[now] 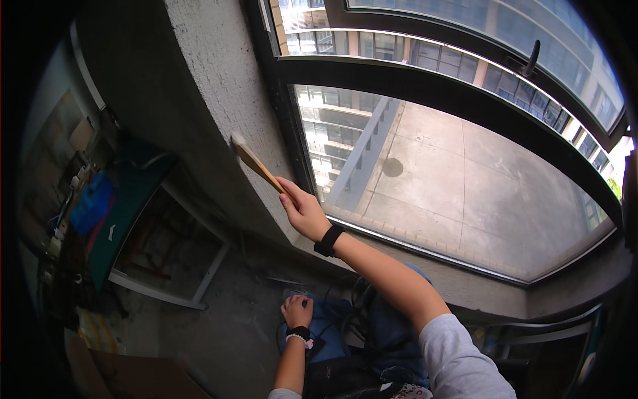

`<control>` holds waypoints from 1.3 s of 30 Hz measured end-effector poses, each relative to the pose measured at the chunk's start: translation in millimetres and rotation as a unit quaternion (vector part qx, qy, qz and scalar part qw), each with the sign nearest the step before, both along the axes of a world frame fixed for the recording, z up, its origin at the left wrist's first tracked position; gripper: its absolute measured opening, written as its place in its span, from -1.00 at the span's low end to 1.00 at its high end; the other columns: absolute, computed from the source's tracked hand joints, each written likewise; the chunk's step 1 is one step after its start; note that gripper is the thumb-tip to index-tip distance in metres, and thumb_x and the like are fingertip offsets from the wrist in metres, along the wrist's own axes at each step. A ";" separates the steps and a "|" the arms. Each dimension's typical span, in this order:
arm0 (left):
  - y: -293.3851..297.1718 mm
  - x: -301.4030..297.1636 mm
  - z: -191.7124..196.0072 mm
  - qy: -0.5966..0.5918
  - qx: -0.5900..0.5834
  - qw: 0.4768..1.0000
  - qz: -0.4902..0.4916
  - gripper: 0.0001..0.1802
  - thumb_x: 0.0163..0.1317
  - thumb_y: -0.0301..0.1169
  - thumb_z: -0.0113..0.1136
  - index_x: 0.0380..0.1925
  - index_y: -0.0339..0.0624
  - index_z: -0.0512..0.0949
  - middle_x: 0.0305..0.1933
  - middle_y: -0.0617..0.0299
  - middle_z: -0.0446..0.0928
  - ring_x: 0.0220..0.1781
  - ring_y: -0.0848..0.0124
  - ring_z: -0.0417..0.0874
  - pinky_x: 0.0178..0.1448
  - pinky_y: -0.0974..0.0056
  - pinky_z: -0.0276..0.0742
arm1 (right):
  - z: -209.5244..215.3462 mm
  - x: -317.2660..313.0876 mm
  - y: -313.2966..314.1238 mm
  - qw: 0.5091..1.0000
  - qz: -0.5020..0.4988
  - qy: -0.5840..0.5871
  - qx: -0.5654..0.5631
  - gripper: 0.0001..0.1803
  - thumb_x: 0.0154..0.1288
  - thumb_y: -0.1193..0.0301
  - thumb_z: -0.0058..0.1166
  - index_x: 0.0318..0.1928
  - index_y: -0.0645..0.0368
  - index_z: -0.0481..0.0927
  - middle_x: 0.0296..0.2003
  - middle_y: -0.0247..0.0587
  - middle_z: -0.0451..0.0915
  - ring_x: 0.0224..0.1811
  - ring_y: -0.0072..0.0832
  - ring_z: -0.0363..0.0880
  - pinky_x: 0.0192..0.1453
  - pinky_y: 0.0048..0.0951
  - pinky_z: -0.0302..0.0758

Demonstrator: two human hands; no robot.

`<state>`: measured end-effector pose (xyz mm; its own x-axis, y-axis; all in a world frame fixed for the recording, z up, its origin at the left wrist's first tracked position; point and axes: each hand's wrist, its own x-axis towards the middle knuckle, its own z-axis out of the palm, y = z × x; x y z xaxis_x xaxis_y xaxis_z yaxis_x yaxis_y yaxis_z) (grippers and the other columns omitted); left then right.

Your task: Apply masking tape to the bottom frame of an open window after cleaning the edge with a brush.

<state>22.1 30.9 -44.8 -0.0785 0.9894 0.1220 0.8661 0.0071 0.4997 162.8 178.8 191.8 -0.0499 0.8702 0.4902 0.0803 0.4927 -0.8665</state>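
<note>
My right hand [304, 211] is closed around the wooden handle of a brush [260, 167]. The brush slants up and left, and its pale bristle end meets the rough grey wall [216, 80] beside the window frame. Lower down, my left hand [297, 311] rests by my blue-trousered leg with its fingers curled. A small dark spot shows between thumb and fingers, but I cannot make out what it is. Black bands circle both wrists, with a light beaded bracelet on the left one.
A dark-framed window [425, 76] fills the right side, its upper pane carrying a handle [531, 58]. At left stands a green-topped table [119, 223] with a blue bag [93, 201] and clutter. Black cables [359, 299] hang around my lap. A brown board [143, 374] lies at lower left.
</note>
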 end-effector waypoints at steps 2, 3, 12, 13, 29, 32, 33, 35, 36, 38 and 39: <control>-0.6 -0.3 -1.2 0.002 0.000 1.000 0.002 -0.85 -0.02 -0.24 0.12 -0.59 -0.02 0.57 -0.32 0.36 0.54 -0.04 0.30 0.43 0.14 0.15 0.15 | -2.2 -2.4 -2.8 1.000 0.002 0.000 0.025 -0.62 0.33 0.39 -0.14 0.13 0.18 0.31 -0.50 -0.17 0.42 -0.49 -0.50 0.33 -0.35 -0.53 0.32; -0.4 -0.9 -2.3 0.003 0.001 1.000 0.002 -0.85 -0.02 -0.24 0.12 -0.59 -0.02 0.57 -0.32 0.36 0.54 -0.04 0.30 0.43 0.14 0.15 0.15 | -3.1 -3.5 -3.3 0.999 0.005 -0.001 0.049 -0.63 0.34 0.41 -0.15 0.14 0.19 0.30 -0.51 -0.30 0.37 -0.50 -0.65 0.24 -0.38 -0.61 0.27; -0.1 -3.0 -1.0 0.010 -0.021 1.000 -0.004 -0.84 0.00 -0.21 0.13 -0.54 -0.01 0.58 -0.29 0.38 0.54 0.00 0.30 0.42 0.11 0.11 0.18 | -8.1 -8.5 -7.4 0.994 0.028 0.031 0.104 -0.66 0.30 0.46 -0.10 0.09 0.18 0.38 -0.30 -0.02 0.54 -0.35 -0.38 0.52 -0.21 -0.51 0.41; 0.4 -3.1 -0.6 0.007 -0.026 1.000 -0.003 -0.83 0.00 -0.21 0.13 -0.54 -0.02 0.58 -0.29 0.38 0.54 0.00 0.30 0.42 0.11 0.11 0.18 | -8.8 -10.8 -7.7 0.994 0.028 0.031 0.103 -0.66 0.30 0.46 -0.10 0.09 0.18 0.38 -0.30 -0.02 0.54 -0.35 -0.38 0.52 -0.21 -0.51 0.41; 1.5 -1.7 -4.3 0.004 0.008 1.000 -0.005 -0.84 -0.03 -0.23 0.13 -0.60 -0.02 0.57 -0.34 0.36 0.53 -0.06 0.32 0.44 0.10 0.17 0.17 | -20.4 17.6 48.3 0.989 -0.144 0.009 0.037 -0.60 0.34 0.40 -0.23 0.16 0.23 0.23 -0.10 0.15 0.47 -0.08 -0.11 0.48 0.02 -0.34 0.36; 1.9 -2.5 -6.1 0.002 0.012 1.000 -0.002 -0.84 -0.03 -0.23 0.13 -0.60 -0.01 0.57 -0.34 0.36 0.54 -0.06 0.32 0.44 0.11 0.17 0.17 | -6.3 19.0 50.8 0.994 -0.108 -0.003 -0.006 -0.58 0.33 0.40 -0.22 0.17 0.24 0.22 -0.06 0.15 0.45 -0.03 -0.12 0.46 0.04 -0.35 0.36; 1.8 -3.1 -5.8 0.001 0.014 1.000 -0.001 -0.84 -0.03 -0.23 0.13 -0.60 -0.01 0.57 -0.34 0.36 0.54 -0.06 0.32 0.44 0.11 0.17 0.17 | -1.6 19.2 47.9 0.995 -0.096 0.001 -0.033 -0.57 0.33 0.40 -0.21 0.18 0.24 0.22 -0.05 0.15 0.45 -0.02 -0.12 0.45 0.05 -0.36 0.36; 1.3 -4.2 -5.5 -0.004 0.003 1.000 -0.002 -0.85 -0.03 -0.23 0.14 -0.60 -0.01 0.57 -0.33 0.37 0.54 -0.05 0.32 0.44 0.11 0.16 0.17 | 1.7 15.4 44.8 0.995 -0.084 0.005 -0.057 -0.57 0.33 0.40 -0.20 0.19 0.24 0.21 -0.04 0.15 0.44 -0.01 -0.12 0.45 0.05 -0.36 0.35; 1.2 -4.0 -4.9 -0.005 0.005 1.000 -0.003 -0.85 -0.03 -0.23 0.14 -0.60 -0.01 0.57 -0.33 0.37 0.54 -0.05 0.32 0.44 0.11 0.16 0.17 | 2.0 11.0 42.2 0.997 -0.081 0.008 -0.013 -0.57 0.33 0.41 -0.20 0.19 0.23 0.22 -0.05 0.14 0.44 -0.03 -0.13 0.46 0.04 -0.36 0.36; 1.6 -4.0 -4.0 0.009 -0.006 1.000 -0.006 -0.85 -0.02 -0.23 0.15 -0.56 -0.01 0.59 -0.31 0.40 0.55 -0.03 0.33 0.44 0.12 0.17 0.17 | 2.1 4.0 37.1 0.997 -0.070 0.014 0.040 -0.57 0.32 0.44 -0.18 0.19 0.20 0.23 -0.09 0.12 0.46 -0.10 -0.14 0.48 -0.01 -0.35 0.38; 1.4 -3.9 -3.0 0.009 -0.006 1.000 -0.006 -0.85 -0.02 -0.23 0.15 -0.56 -0.01 0.59 -0.31 0.40 0.55 -0.03 0.33 0.44 0.12 0.17 0.17 | 4.8 1.4 32.3 0.997 -0.070 0.014 0.040 -0.57 0.32 0.44 -0.18 0.19 0.20 0.23 -0.09 0.12 0.46 -0.10 -0.14 0.48 -0.01 -0.35 0.38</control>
